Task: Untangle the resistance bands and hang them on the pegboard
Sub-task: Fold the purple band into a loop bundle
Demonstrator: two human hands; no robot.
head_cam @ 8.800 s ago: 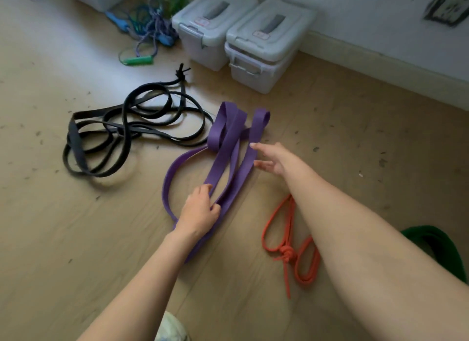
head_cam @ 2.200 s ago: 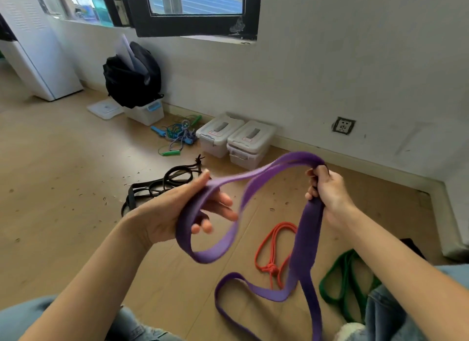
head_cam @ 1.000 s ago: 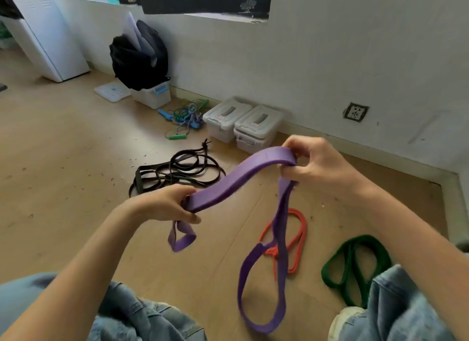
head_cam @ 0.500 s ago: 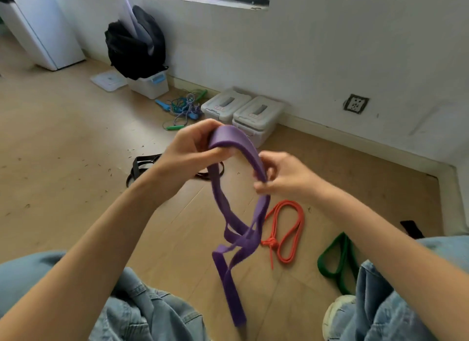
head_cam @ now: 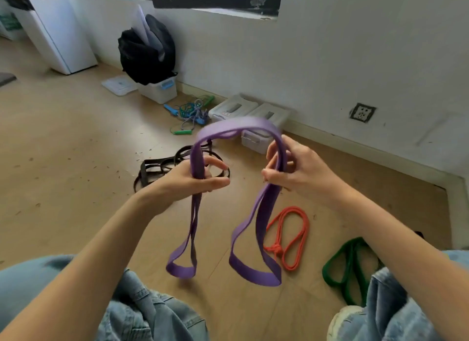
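A wide purple resistance band arches in the air between my two hands, with a loop hanging below each one. My left hand grips the left strands, fingers curled round them. My right hand pinches the right strands between thumb and fingers. On the floor lie a tangled black band behind my left hand, an orange band with a knot, and a green band by my right knee. No pegboard is in view.
Two white lidded boxes stand against the wall, with a blue-green skipping-rope tangle beside them. A black bag sits on a white bin further left. A white cabinet stands at the far left. My knees in jeans fill the bottom.
My hands have moved apart, spreading the purple band into an arch. The twisted bundle that hung between them half a second ago now hangs as two separate loops.
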